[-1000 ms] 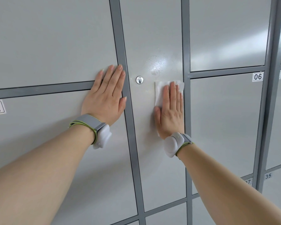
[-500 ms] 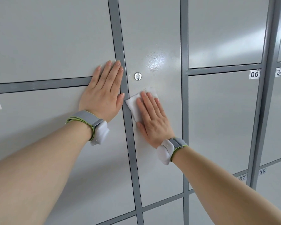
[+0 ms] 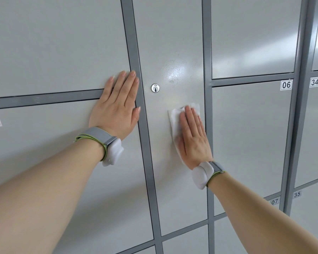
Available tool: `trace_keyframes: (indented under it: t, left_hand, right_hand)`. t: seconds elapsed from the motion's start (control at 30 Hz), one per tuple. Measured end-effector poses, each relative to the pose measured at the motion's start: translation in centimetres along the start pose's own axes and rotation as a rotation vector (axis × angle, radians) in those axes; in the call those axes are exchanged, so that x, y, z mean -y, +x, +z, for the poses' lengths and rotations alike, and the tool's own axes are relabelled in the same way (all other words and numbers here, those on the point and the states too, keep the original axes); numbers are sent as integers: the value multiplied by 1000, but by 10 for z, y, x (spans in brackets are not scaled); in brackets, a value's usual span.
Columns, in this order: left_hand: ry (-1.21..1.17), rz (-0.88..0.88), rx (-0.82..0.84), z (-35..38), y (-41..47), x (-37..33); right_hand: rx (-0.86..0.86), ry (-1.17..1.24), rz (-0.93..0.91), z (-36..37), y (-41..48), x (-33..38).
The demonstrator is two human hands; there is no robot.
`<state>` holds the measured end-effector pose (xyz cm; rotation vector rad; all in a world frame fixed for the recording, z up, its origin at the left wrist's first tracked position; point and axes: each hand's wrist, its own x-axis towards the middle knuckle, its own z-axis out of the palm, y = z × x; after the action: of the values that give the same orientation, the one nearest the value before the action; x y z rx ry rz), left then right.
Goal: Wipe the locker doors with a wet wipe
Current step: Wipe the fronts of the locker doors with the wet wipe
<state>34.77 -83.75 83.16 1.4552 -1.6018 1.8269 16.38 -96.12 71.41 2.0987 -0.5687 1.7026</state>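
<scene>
Grey locker doors in a darker grey frame (image 3: 136, 57) fill the whole view. Nearest the camera, two bare forearms reach up to the doors, each with a grey strap and a white device at the wrist: left wristband (image 3: 101, 139), right wristband (image 3: 206, 172).

The left hand (image 3: 116, 109) lies flat at the frame junction left of the tall middle door (image 3: 173, 189). Its grip holds nothing: the fingers are straight and close together, and the thumb rests on the vertical frame strip.

The right hand (image 3: 193, 138) presses the wet wipe (image 3: 174, 116) flat against the middle door, close to the door's right edge. Its grip is likewise flat, fingers straight and together on top of the wipe. White wipe material shows to the left of the fingers and past the fingertips.

The round lock (image 3: 155, 88) sits above and to the left of the wipe, apart from it. A glossy patch (image 3: 174, 72) shows higher on the same door.

Further right, number labels read 06 (image 3: 286, 85), 34 (image 3: 314, 82), 35 (image 3: 297, 194) and 07 (image 3: 274, 201).
</scene>
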Motion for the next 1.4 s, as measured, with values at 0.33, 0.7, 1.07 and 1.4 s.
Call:
trace_keyframes:
  t: [0.33, 0.7, 1.07, 1.4]
  left_hand:
    - [0, -5, 21, -1, 1, 0]
    - [-19, -17, 13, -1, 1, 0]
    - [-26, -7, -5, -1, 0, 0]
    - [-3, -1, -6, -1, 0, 0]
  right_hand:
    - [-159, -5, 162, 8, 38, 0]
    - [6, 60, -91, 12, 8, 23]
    - [153, -51, -150, 0, -40, -5]
    - [-54, -77, 166, 4, -8, 1]
